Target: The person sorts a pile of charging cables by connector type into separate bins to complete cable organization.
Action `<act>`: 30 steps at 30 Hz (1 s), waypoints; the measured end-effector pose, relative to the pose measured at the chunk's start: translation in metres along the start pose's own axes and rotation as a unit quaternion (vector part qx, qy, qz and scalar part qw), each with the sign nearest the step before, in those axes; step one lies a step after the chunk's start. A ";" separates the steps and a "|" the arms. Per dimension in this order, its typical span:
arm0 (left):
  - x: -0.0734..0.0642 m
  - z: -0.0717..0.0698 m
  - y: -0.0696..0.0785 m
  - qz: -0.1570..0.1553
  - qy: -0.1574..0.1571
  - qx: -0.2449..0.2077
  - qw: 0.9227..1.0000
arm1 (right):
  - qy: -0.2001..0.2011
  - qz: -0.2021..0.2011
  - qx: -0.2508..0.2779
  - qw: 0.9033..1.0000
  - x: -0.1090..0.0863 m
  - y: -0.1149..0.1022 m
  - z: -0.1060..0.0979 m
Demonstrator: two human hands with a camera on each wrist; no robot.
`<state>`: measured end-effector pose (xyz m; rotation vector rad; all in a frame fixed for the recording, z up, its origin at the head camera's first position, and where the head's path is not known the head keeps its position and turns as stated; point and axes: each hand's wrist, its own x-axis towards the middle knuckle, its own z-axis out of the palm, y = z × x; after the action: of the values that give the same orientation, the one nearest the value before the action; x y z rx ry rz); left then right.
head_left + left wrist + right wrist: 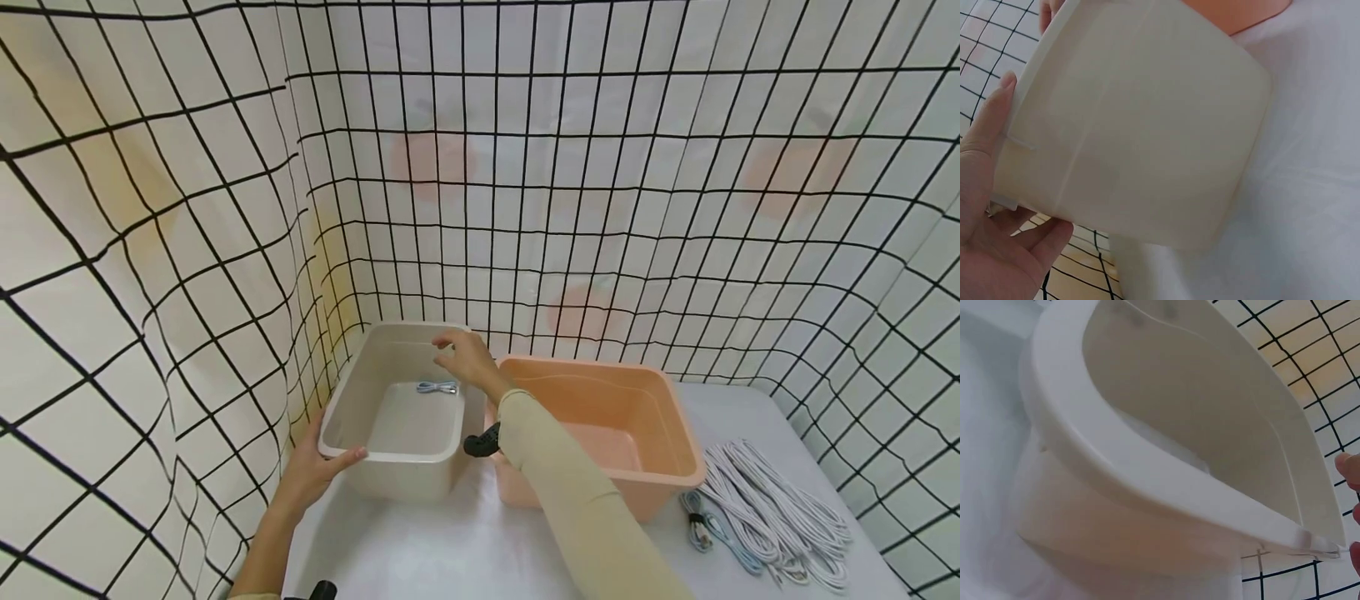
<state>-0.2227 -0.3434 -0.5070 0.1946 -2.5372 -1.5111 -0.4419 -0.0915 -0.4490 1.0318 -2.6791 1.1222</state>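
Note:
A beige plastic bin stands at the left with a small bundled light-blue cable on its floor. My left hand holds the bin's near left corner; in the left wrist view, its thumb lies along the rim while the other fingers are against the outer wall. Above the bin's right side, near the far corner, my right hand hovers with loosely bent fingers and nothing visible between them. Only some fingertips show at the edge of the right wrist view, close to the rim.
A peach bin stands right of the beige one, under my right forearm. Farther right lie a pile of white cables and a bundled grey-blue cable with a black tie. Black netting surrounds the white table at the back and sides.

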 end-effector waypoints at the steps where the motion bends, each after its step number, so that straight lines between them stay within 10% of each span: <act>1: 0.000 0.000 0.000 0.001 0.001 0.002 1.000 | -0.001 -0.002 0.004 1.000 -0.001 0.000 -0.001; 30: 0.001 -0.001 0.005 0.000 -0.019 0.009 1.000 | -0.004 0.014 0.056 0.998 -0.038 0.000 -0.039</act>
<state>-0.2235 -0.3425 -0.5018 0.1688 -2.5809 -1.5067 -0.4198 -0.0446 -0.4324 1.0205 -2.6727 1.2893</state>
